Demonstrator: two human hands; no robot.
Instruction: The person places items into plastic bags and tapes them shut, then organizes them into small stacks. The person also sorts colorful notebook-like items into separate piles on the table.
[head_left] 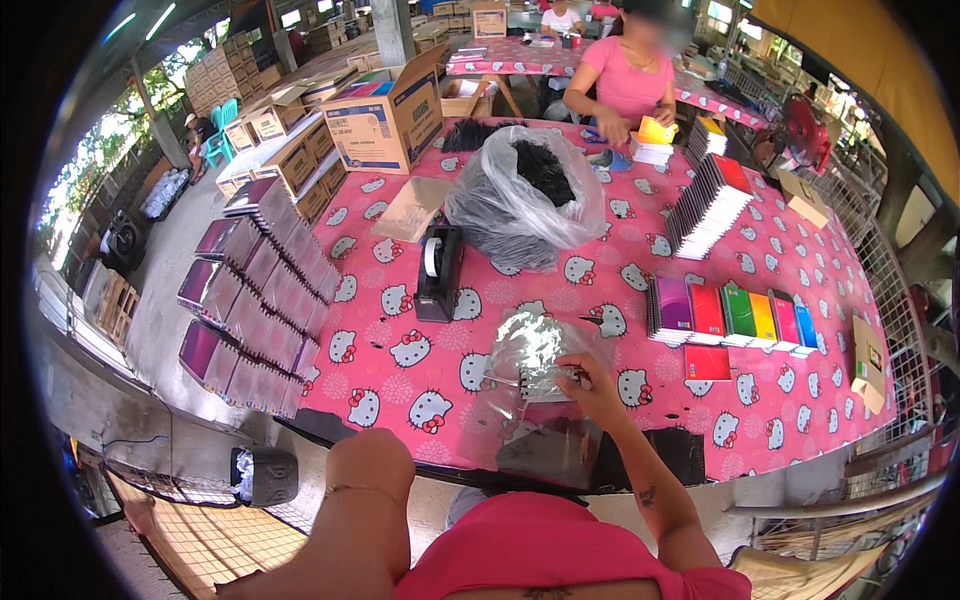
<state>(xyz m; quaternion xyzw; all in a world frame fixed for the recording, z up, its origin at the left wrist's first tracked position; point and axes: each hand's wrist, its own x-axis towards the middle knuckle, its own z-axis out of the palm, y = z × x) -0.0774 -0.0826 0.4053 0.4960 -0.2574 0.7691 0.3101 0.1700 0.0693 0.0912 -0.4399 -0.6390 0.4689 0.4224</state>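
Pink cat-print worktop point(420, 380) fills the view. Tape dispenser point(438, 272) sits left; left hand's grip is hidden. Centre, the clear plastic sleeve point(530, 365) lies near the front edge, right hand point(590, 385) pinching it. Coloured notebooks point(735, 315) right.

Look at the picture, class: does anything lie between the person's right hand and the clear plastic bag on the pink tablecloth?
Nothing visible does. The right hand already rests on the clear plastic bag, fingers on its crinkled top. The tape dispenser stands apart, further back on the left.
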